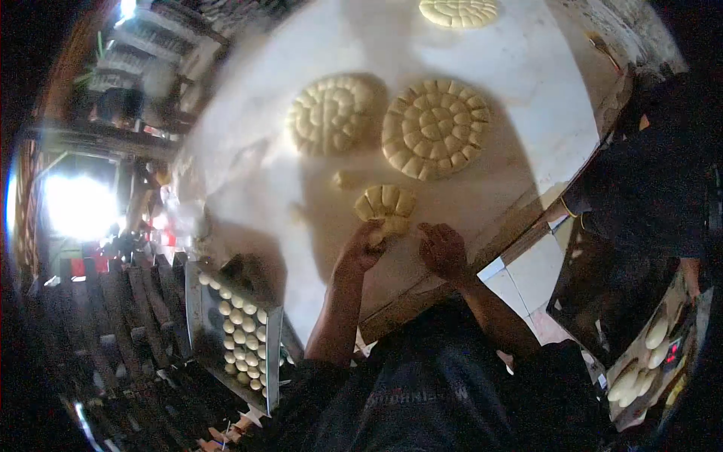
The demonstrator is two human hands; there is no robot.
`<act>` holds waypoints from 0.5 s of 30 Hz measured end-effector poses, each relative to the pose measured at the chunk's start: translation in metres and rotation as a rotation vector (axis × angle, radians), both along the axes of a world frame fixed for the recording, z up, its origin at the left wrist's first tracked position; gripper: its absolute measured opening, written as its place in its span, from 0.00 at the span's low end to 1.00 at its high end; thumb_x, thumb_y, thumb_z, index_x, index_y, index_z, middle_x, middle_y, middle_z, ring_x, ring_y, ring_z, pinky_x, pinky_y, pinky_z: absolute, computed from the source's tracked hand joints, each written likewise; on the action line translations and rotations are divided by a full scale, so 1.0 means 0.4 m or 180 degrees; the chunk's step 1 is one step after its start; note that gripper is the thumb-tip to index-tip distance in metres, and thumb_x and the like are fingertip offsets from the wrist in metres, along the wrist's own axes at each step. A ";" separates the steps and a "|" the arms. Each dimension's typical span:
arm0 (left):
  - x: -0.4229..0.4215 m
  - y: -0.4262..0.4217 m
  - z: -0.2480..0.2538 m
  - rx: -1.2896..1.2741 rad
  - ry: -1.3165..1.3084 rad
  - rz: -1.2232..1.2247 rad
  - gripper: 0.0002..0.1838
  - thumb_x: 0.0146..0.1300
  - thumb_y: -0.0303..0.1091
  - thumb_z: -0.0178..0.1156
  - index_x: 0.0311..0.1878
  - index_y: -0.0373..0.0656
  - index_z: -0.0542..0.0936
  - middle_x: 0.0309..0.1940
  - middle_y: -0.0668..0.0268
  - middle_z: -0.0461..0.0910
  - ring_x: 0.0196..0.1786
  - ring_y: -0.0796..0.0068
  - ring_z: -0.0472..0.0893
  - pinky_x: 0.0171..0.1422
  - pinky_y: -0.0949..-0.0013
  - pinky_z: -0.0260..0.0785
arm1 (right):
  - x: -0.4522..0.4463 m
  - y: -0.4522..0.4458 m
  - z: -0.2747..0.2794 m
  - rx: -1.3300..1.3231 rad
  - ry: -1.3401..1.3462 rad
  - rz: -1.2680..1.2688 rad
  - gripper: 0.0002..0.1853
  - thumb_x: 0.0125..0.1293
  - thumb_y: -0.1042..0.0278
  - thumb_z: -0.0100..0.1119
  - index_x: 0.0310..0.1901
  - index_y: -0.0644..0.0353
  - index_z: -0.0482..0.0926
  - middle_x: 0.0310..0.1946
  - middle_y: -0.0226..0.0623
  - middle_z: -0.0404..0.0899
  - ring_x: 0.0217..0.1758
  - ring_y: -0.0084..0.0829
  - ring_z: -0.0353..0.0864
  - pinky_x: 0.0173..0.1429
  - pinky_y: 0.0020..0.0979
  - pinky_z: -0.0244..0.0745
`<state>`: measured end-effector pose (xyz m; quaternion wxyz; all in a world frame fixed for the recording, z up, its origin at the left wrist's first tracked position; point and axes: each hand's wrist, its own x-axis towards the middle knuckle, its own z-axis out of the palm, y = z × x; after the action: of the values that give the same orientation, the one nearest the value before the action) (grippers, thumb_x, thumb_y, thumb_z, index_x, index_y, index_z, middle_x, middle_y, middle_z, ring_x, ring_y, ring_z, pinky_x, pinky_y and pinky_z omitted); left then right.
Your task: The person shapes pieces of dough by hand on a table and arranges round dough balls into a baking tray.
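A scored, fan-shaped piece of pale dough (385, 200) lies on the work table in front of me. My left hand (365, 247) is closed at its lower edge, with the fingertips on the dough. Just to the right of that piece, my right hand (443, 253) is curled, its fingers bent together; whether anything is inside them is hidden. A small lump of dough (343, 179) sits up and to the left. Beyond are two round, segmented dough discs, a left disc (329, 117) and a right disc (437, 129).
Another segmented disc (459, 11) is at the table's far side. A metal tray (274, 360) of small dough balls stands at lower left. On the right, a person in dark clothing (640, 188) is by a scale (672, 352) with several long dough pieces (633, 384).
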<state>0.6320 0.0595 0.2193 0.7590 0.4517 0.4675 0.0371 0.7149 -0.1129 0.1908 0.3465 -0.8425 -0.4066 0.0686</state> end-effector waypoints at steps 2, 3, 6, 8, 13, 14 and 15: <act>-0.032 0.053 -0.044 -0.0964 -0.0743 0.0035 0.24 0.61 0.40 0.62 0.56 0.37 0.71 0.46 0.61 0.77 0.42 0.66 0.79 0.39 0.71 0.74 | 0.007 0.005 0.084 0.0180 -0.0352 0.0457 0.13 0.61 0.65 0.53 0.45 0.61 0.78 0.34 0.47 0.77 0.39 0.47 0.76 0.46 0.47 0.71; -0.051 0.073 -0.068 -0.1273 -0.0989 0.0047 0.24 0.61 0.41 0.62 0.56 0.36 0.71 0.46 0.61 0.78 0.42 0.67 0.79 0.39 0.73 0.74 | 0.003 0.013 0.092 0.0236 -0.0382 0.0486 0.13 0.61 0.65 0.53 0.45 0.61 0.78 0.34 0.47 0.77 0.39 0.47 0.76 0.46 0.47 0.71; -0.106 0.075 -0.090 0.0865 -0.0038 -0.1067 0.23 0.61 0.46 0.62 0.50 0.37 0.77 0.43 0.60 0.79 0.41 0.66 0.80 0.42 0.70 0.73 | 0.000 0.018 0.056 -0.0851 -0.0875 0.1287 0.22 0.65 0.58 0.48 0.60 0.47 0.72 0.41 0.45 0.76 0.46 0.49 0.75 0.53 0.52 0.67; -0.211 0.031 -0.078 0.2004 0.0295 -0.1439 0.22 0.62 0.49 0.60 0.46 0.38 0.79 0.42 0.59 0.80 0.41 0.64 0.80 0.45 0.66 0.73 | -0.008 0.027 -0.008 -0.0134 -0.1466 0.1083 0.25 0.62 0.56 0.51 0.62 0.44 0.70 0.45 0.48 0.74 0.52 0.51 0.71 0.59 0.54 0.62; -0.536 -0.015 -0.094 0.3476 0.1125 -0.1253 0.21 0.64 0.51 0.58 0.46 0.41 0.80 0.45 0.54 0.80 0.46 0.62 0.78 0.51 0.61 0.70 | -0.041 0.026 -0.001 -0.0265 -0.1552 0.0911 0.14 0.65 0.62 0.49 0.47 0.59 0.78 0.42 0.50 0.73 0.46 0.51 0.72 0.56 0.51 0.61; -0.598 -0.026 -0.070 0.3510 0.0789 -0.1451 0.21 0.64 0.50 0.58 0.48 0.42 0.80 0.47 0.53 0.79 0.50 0.61 0.77 0.54 0.61 0.70 | -0.066 0.032 -0.027 -0.0371 -0.1574 0.0586 0.14 0.66 0.62 0.49 0.45 0.60 0.78 0.46 0.50 0.74 0.49 0.51 0.73 0.57 0.51 0.61; -0.652 -0.042 -0.052 0.3461 0.0798 -0.1367 0.21 0.64 0.50 0.58 0.48 0.42 0.80 0.47 0.53 0.79 0.50 0.61 0.77 0.54 0.61 0.70 | -0.105 0.041 -0.056 -0.0396 -0.1603 0.0674 0.14 0.66 0.62 0.49 0.45 0.60 0.78 0.46 0.50 0.74 0.49 0.51 0.73 0.57 0.51 0.61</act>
<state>0.3710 0.0427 0.1984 0.3485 0.8607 0.3656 0.0631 0.6731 -0.0963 0.1684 0.1731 -0.8055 -0.5607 -0.0823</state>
